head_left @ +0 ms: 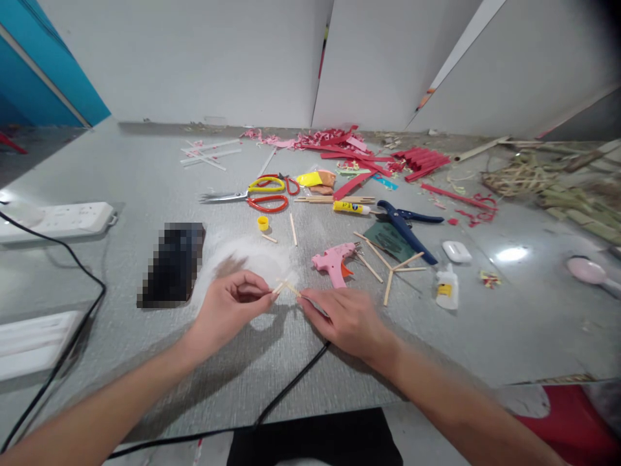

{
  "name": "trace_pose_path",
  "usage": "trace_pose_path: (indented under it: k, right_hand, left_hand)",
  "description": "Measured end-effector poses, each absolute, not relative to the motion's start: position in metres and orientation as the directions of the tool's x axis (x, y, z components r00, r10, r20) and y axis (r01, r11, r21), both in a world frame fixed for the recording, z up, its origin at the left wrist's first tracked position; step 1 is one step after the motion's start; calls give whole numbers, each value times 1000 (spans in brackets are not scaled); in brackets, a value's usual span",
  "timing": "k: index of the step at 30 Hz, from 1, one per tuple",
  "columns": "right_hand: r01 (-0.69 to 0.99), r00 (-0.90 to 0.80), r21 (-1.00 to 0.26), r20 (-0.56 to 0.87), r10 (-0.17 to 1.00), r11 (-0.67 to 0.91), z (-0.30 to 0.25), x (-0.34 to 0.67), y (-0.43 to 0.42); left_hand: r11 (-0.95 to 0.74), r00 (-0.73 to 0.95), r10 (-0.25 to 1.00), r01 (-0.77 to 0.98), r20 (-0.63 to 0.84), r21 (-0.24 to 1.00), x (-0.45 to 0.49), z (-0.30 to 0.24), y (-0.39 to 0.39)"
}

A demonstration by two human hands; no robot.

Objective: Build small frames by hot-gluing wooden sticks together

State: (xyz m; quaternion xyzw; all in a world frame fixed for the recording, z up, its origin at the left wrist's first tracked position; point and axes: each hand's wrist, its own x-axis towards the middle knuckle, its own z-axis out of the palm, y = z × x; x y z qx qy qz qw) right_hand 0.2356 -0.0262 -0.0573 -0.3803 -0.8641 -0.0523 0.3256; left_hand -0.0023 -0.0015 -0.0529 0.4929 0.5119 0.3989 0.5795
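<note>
Just above the table, my left hand pinches one short wooden stick between thumb and fingers. My right hand pinches a second short wooden stick. The sticks' far ends come together at an angle between the hands; I cannot tell whether they are joined. Beyond my right hand lies a pink hot glue gun. To its right rests a branching figure of joined sticks. A loose stick and a yellow cap lie ahead of the hands.
Scissors with red and yellow handles, a yellow glue tube, a blue cutter and a white glue bottle lie around. A phone and a power strip are left. A black cable crosses the front.
</note>
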Motion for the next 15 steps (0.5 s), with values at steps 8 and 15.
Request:
trace_pose_path:
  k: [8, 15]
  right_hand:
    - [700, -486, -186, 584, 651, 690, -56, 236, -27]
    - [703, -486, -174, 591, 644, 689, -58, 236, -26]
  left_hand:
    - [198, 151, 968, 36, -201, 980, -1, -50, -2]
    - [203, 147, 968, 24, -205, 979, 0, -49, -2]
